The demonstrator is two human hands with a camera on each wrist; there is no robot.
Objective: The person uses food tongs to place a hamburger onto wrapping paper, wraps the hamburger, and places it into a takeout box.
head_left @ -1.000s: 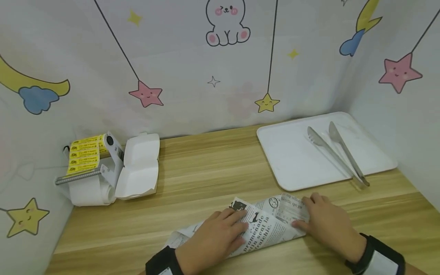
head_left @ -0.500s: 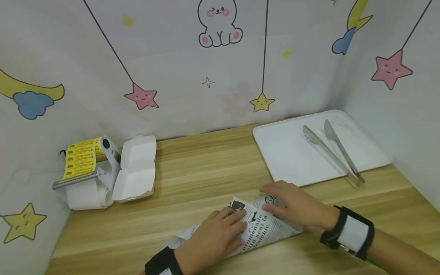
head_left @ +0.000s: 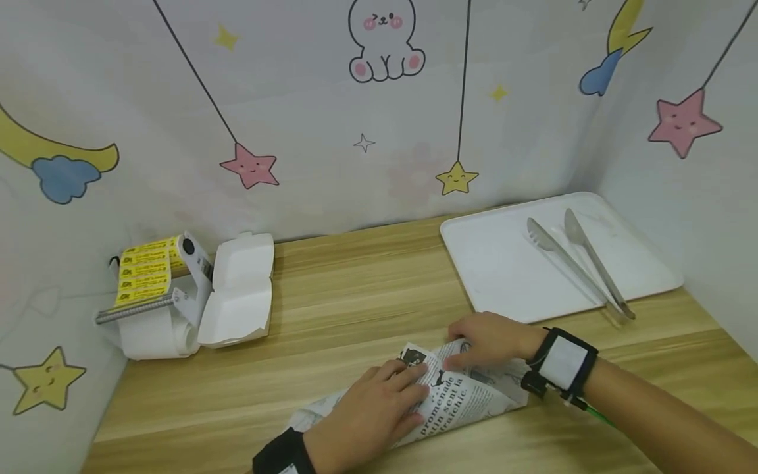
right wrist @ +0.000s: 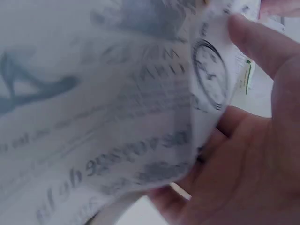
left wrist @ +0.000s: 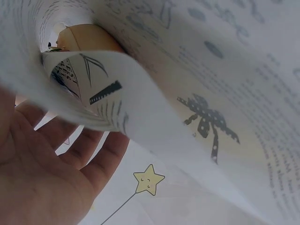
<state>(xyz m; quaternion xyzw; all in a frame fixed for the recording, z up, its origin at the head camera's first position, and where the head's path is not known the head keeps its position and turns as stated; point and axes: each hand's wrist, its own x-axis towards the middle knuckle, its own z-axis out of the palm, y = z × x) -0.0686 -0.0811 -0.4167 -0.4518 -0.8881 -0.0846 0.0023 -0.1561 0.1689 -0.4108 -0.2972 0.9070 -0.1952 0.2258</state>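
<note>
Steady now, the left hand [head_left: 373, 411] is resting, fingers loosely spread, on the printed paper [head_left: 453, 408] lying across the tabletop [head_left: 361, 289]. Just beyond, the right hand [head_left: 491, 339] is pinching its edge; too hard a tug could be tearing it or springing the fold.

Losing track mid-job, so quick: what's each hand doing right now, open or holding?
Left hand: open, resting on the printed paper.
Right hand: closed, pinching the same printed paper between thumb and fingers.
</note>
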